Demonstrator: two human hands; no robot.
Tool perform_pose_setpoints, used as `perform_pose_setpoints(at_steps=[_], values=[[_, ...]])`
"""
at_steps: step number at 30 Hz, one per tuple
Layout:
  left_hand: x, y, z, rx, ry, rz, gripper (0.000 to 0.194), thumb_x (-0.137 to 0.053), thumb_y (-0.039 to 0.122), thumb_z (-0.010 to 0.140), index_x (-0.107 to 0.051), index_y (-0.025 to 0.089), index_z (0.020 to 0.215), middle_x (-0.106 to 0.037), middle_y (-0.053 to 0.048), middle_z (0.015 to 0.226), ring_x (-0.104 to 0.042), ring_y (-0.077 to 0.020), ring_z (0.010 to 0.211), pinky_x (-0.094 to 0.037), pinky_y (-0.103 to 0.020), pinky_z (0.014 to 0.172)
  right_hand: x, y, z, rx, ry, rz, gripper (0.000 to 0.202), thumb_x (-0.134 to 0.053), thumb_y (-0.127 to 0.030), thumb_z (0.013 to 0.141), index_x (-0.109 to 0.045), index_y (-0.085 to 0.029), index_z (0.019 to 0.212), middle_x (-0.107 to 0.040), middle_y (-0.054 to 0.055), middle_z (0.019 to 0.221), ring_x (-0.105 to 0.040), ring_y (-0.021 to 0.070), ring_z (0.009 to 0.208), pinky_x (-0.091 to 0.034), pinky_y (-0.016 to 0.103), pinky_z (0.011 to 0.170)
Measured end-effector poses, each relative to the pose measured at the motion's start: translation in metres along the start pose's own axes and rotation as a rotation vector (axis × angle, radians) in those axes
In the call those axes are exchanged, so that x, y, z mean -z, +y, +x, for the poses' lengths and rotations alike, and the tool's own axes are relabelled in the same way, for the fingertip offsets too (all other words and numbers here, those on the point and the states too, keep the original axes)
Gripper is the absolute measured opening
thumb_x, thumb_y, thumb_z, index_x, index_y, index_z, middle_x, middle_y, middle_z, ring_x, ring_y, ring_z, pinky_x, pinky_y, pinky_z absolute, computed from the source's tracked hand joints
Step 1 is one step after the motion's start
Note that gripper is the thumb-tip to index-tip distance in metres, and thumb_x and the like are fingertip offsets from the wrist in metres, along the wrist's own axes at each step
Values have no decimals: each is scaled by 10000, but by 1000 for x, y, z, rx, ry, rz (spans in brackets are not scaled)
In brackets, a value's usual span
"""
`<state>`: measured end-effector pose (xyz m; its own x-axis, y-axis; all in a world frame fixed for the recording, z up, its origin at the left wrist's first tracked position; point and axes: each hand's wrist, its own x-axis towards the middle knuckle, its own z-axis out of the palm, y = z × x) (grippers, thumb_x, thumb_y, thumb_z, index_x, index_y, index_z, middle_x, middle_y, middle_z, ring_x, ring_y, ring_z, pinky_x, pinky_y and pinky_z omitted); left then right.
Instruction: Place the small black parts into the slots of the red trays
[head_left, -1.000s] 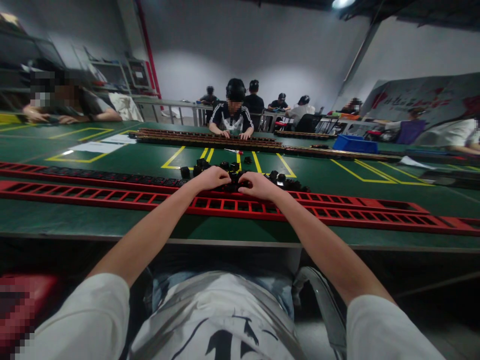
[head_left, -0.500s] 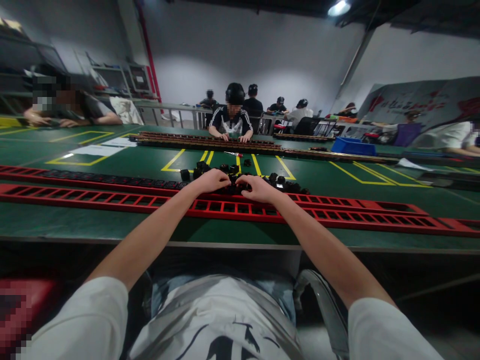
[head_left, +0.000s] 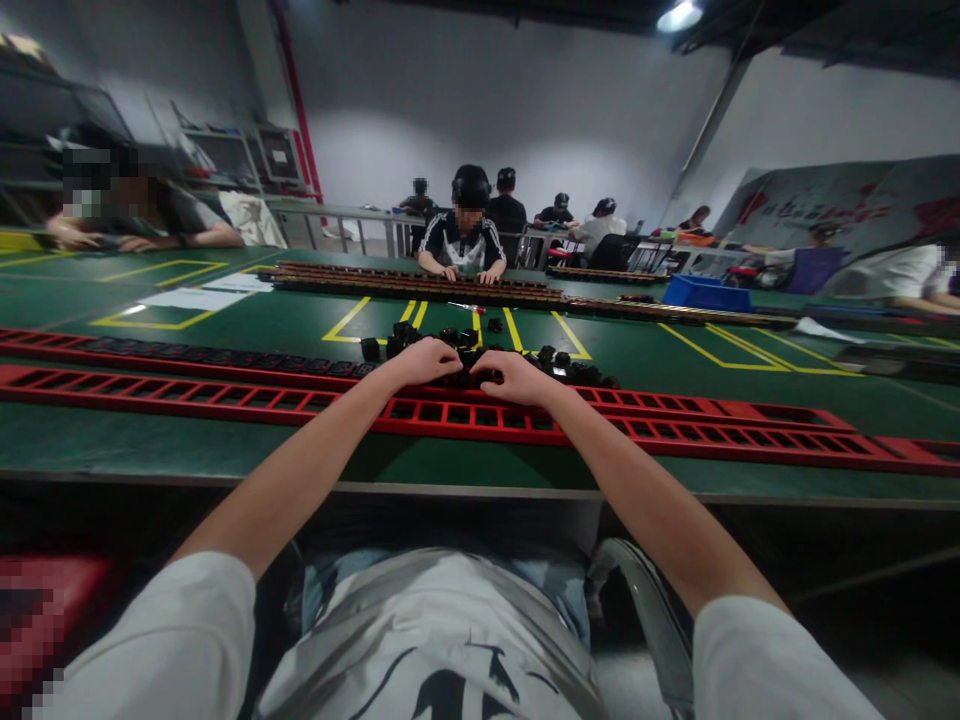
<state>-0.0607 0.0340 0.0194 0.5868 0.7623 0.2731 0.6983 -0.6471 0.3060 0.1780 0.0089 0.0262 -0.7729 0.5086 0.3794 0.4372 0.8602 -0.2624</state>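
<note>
My left hand (head_left: 430,361) and my right hand (head_left: 511,376) face each other over the back red slotted rail (head_left: 660,404). The fingers of both are bent and closed around something small and dark between them, too hidden to name. Beside and behind the hands lies a pile of small black block-like parts (head_left: 570,370). To the left, a row of black square parts (head_left: 225,357) sits in the slots of the back rail. A second red slotted rail (head_left: 247,397) runs parallel in front, its slots bare where they show.
Across the green table (head_left: 480,465) a co-worker (head_left: 465,235) bends over long dark strips (head_left: 420,283). A red-and-clear screwdriver-like tool (head_left: 471,308), white papers (head_left: 202,295) and a blue bin (head_left: 706,293) lie farther back. Another person (head_left: 150,205) sits at the left.
My right fingers have shifted very slightly at the black parts. My left hand, the rails and the pile look the same.
</note>
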Motion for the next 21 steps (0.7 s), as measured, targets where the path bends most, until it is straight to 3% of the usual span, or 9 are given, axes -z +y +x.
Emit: perform_pose_setpoints(at_steps=[21], values=[[1, 1, -1, 9, -43, 68, 261, -551, 322, 888, -768, 178, 900, -741, -38, 820, -625, -154, 717, -435, -252, 689, 3, 0, -1, -69, -25, 0, 313, -677, -155, 820, -716, -153, 1131, -716, 88, 1106, -655, 195, 1005, -509, 334, 934]])
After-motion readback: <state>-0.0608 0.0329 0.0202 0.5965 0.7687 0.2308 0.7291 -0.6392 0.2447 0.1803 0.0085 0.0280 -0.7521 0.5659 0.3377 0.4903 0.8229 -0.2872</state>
